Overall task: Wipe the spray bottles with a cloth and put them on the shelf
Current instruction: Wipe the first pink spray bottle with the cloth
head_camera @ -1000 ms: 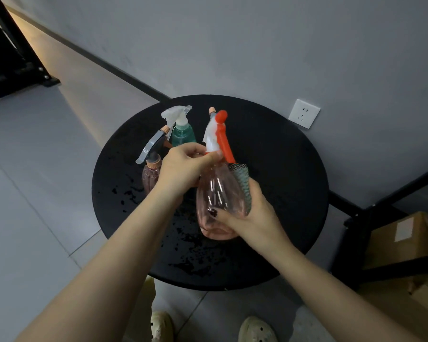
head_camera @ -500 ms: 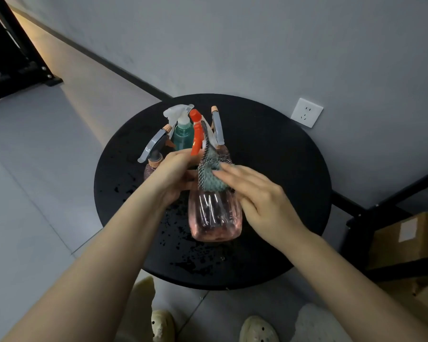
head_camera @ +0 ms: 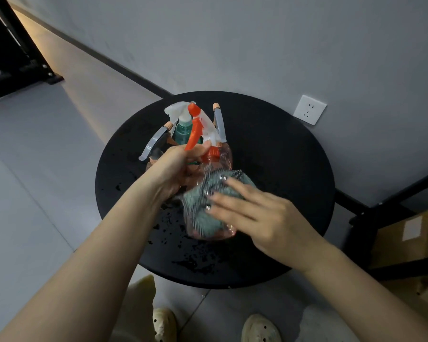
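Observation:
Over the round black table (head_camera: 282, 169) my left hand (head_camera: 176, 169) grips the neck of a clear pink spray bottle (head_camera: 223, 233) with an orange-and-white trigger head. My right hand (head_camera: 255, 213) presses a grey-green cloth (head_camera: 203, 201) flat against the bottle's side, fingers spread over it. Behind stand a teal bottle (head_camera: 183, 130) with a white trigger, a pink bottle with a grey trigger (head_camera: 153, 144) at the left, and another grey-trigger bottle (head_camera: 220, 124), mostly hidden.
Water drops (head_camera: 183, 250) speckle the table's near half. A white wall socket (head_camera: 309, 109) is at the right. A black metal shelf frame (head_camera: 371, 213) with a cardboard box (head_camera: 410, 238) stands at the right; another black rack (head_camera: 13, 58) is far left. My shoes (head_camera: 260, 328) show below.
My right hand has slid the cloth from the bottle's neck down over its body. The bottle has turned, its orange trigger now pointing toward my left hand.

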Motion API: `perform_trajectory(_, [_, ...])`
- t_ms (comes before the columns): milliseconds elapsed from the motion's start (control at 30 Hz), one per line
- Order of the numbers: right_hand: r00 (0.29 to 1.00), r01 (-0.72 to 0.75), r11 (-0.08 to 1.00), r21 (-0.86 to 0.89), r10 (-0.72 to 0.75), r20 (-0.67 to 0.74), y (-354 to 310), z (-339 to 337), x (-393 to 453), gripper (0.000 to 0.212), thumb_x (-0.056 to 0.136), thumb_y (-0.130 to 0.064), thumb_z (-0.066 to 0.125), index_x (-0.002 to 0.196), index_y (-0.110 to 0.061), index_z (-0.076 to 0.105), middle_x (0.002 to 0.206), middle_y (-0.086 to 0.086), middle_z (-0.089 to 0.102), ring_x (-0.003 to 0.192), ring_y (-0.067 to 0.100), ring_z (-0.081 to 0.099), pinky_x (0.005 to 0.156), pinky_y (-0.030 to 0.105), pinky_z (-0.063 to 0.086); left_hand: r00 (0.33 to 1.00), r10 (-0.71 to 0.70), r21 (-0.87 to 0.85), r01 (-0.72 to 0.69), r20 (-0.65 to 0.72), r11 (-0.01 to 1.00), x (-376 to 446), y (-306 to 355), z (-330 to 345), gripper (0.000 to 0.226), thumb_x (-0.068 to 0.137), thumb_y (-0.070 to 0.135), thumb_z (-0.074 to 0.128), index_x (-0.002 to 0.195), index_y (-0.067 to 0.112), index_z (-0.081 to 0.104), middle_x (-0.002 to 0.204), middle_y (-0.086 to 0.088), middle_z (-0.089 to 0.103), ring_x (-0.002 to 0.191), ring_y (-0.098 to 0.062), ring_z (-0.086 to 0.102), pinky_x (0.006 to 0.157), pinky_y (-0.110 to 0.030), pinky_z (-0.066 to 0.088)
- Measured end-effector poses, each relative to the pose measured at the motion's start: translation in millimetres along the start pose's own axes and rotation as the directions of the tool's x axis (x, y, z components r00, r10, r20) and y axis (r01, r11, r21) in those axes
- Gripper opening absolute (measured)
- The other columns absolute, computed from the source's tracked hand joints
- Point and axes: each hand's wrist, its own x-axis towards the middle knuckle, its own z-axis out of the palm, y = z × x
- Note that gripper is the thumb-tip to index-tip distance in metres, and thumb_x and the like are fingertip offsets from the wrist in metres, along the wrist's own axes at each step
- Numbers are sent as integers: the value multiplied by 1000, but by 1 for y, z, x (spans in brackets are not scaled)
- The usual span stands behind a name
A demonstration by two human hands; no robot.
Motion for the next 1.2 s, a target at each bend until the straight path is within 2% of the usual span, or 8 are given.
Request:
perform_trajectory(167, [961, -275, 953, 127, 273, 32, 1, 5, 20, 65, 75, 15, 66, 133, -11, 51, 137, 5, 52, 134, 29, 39, 90, 49, 52, 996, -8, -59, 14, 92, 998, -1, -4, 2, 29, 80, 28, 60, 95, 4, 63, 85, -9, 69, 75, -22, 67, 71, -34, 56])
perform_trajectory(300, [987, -159, 985, 74, 157, 29, -2, 5, 12, 46, 86, 9, 56, 130, -4, 53, 134, 11, 54, 133, 28, 39, 108, 40, 37, 996, -6, -63, 11, 91, 998, -1, -4, 3, 23, 79, 26, 61, 88, 5, 64, 80, -8, 67, 71, -21, 64, 73, -32, 53])
perform_trajectory(400, [999, 0, 999, 34, -2, 49, -6, 2, -2, 32, 96, -3, 46, 126, -4, 57, 131, 11, 57, 130, 26, 44, 108, 38, 37, 998, 2, -28, 0, 56, 1000, -2, -4, 2, 26, 83, 27, 59, 59, 17, 61, 54, 3, 59, 49, -11, 54, 53, -20, 45])
perform_trajectory(600, [987, 163, 986, 14, -163, 1, -10, 3, -12, 25, 98, -9, 50, 119, -9, 64, 125, 5, 62, 125, 22, 50, 104, 39, 42, 1000, -7, -104, 8, 6, 995, 1, -2, 5, 22, 91, 24, 53, 76, 10, 60, 52, 2, 63, 45, -9, 60, 44, -16, 47])
perform_trajectory(733, [998, -52, 994, 96, 53, -14, -3, 4, 5, 40, 92, 7, 42, 127, -8, 56, 131, 8, 57, 128, 24, 47, 106, 40, 39, 997, -13, -101, 21, 74, 995, 0, -4, 6, 34, 86, 25, 56, 55, 15, 67, 56, 1, 63, 53, -14, 58, 60, -25, 51])
perform_trajectory(900, [928, -369, 873, 318, 367, 67, 5, 3, 21, 46, 92, -9, 38, 136, -18, 48, 141, -1, 47, 136, 22, 36, 109, 39, 36, 997, 20, -114, -11, 77, 993, -5, -4, 7, 23, 81, 28, 59, 91, 8, 65, 90, -11, 71, 87, -26, 67, 85, -39, 53])
perform_trajectory(1067, [970, -243, 920, 308, 240, 49, 0, 6, 1, 59, 84, 17, 51, 135, -10, 46, 141, -1, 43, 138, 26, 33, 102, 40, 44, 998, 33, -99, -27, 53, 995, -6, -4, 4, 17, 87, 23, 56, 88, 9, 63, 84, -9, 69, 81, -24, 65, 90, -42, 50])
perform_trajectory(1200, [999, 14, 993, 115, -18, 32, -9, 1, -14, 41, 92, 8, 50, 129, -9, 51, 133, 4, 55, 134, 31, 39, 84, 41, 55, 997, 78, -145, -79, -12, 986, -2, -1, -2, 11, 85, 23, 57, 84, 12, 58, 64, 1, 67, 54, -13, 64, 54, -26, 54])
